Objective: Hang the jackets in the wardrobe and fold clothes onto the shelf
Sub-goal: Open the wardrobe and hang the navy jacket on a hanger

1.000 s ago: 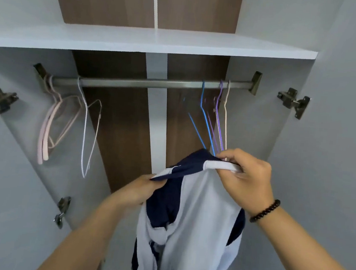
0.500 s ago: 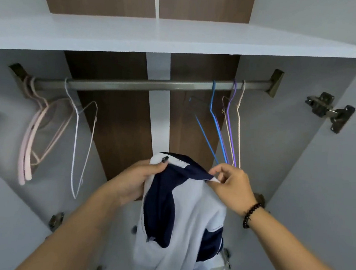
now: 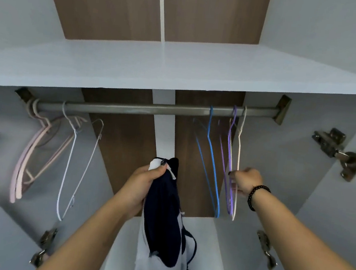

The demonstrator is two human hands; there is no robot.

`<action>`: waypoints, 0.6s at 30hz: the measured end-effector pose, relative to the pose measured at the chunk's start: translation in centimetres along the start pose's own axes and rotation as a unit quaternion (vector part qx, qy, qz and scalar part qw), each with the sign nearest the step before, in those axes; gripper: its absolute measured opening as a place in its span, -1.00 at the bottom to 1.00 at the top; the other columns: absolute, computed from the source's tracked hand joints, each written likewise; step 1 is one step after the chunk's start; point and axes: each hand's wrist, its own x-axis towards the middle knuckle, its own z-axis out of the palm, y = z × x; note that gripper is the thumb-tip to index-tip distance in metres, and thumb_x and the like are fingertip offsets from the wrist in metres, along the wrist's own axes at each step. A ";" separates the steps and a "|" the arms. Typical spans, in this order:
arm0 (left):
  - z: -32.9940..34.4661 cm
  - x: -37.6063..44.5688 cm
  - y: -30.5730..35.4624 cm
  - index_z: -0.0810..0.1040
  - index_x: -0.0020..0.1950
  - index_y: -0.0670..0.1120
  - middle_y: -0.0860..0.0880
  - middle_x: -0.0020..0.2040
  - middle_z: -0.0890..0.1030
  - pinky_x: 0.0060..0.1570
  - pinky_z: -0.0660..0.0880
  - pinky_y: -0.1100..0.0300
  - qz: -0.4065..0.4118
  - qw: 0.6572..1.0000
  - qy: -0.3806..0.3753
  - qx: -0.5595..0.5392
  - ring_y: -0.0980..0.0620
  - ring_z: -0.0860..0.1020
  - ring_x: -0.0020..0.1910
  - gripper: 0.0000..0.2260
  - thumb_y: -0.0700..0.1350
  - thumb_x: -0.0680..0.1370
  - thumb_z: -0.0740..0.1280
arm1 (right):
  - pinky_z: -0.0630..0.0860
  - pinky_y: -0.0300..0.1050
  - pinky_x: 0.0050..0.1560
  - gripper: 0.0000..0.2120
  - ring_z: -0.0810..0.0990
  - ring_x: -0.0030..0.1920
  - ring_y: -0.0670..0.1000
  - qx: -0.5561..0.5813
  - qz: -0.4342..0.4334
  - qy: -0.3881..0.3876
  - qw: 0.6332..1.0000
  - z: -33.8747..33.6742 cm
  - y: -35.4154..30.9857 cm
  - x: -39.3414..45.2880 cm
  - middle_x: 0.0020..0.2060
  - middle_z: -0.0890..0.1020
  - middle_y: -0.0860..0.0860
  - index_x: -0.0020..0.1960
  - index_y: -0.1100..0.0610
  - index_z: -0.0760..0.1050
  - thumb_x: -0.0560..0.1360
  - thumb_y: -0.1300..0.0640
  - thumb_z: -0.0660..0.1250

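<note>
The left hand [image 3: 145,182] grips the navy and white jacket [image 3: 164,217] near its collar, fingers curled round the bunched cloth, and the rest hangs down in front of the wardrobe opening, below the rail [image 3: 153,109]. The right hand [image 3: 246,180] reaches to the group of thin hangers on the right part of the rail and pinches the purple hanger [image 3: 229,162] and perhaps the white hanger [image 3: 238,163] beside it; which one exactly cannot be told. It seems the step is to take one hanger. To do it well, the hand should separate only one wire, lift its hook straight up over the rail, and keep the blue hanger [image 3: 212,160] from following.
</note>
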 end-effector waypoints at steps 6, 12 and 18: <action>0.2 -0.8 0.4 0.60 0.12 -0.25 -0.26 0.05 0.66 0.13 0.53 -0.03 0.040 0.997 0.068 -0.026 -0.19 0.64 0.02 -0.74 -0.07 0.59 0.30 | 0.46 -0.23 -0.55 -0.88 0.53 -0.52 0.02 0.117 -0.004 -0.030 0.993 0.3 0.3 0.6 -0.36 0.54 0.16 -0.18 0.20 0.50 0.52 0.32 0.29; 0.1 -3.6 -0.5 0.61 -0.02 -0.16 -0.16 -0.08 0.65 -0.02 0.53 0.06 0.081 0.992 0.093 0.003 -0.08 0.62 -0.08 -0.78 -0.01 0.51 0.40 | 0.49 0.02 0.07 -0.79 0.60 0.02 0.27 0.026 -0.075 0.129 0.989 -2.1 -1.0 -1.5 -0.08 0.62 0.28 0.06 0.32 0.62 0.53 0.24 0.29; -0.2 -7.5 -0.2 0.62 -0.18 -0.10 -0.12 -0.17 0.65 -0.10 0.52 0.06 0.099 0.987 0.098 0.084 -0.06 0.62 -0.17 -0.61 0.20 0.26 0.54 | 0.45 0.05 0.09 -0.78 0.55 -0.01 0.29 0.030 -0.126 0.156 0.979 -4.2 0.1 -6.1 0.00 0.60 0.33 -0.02 0.31 0.59 0.57 0.19 0.23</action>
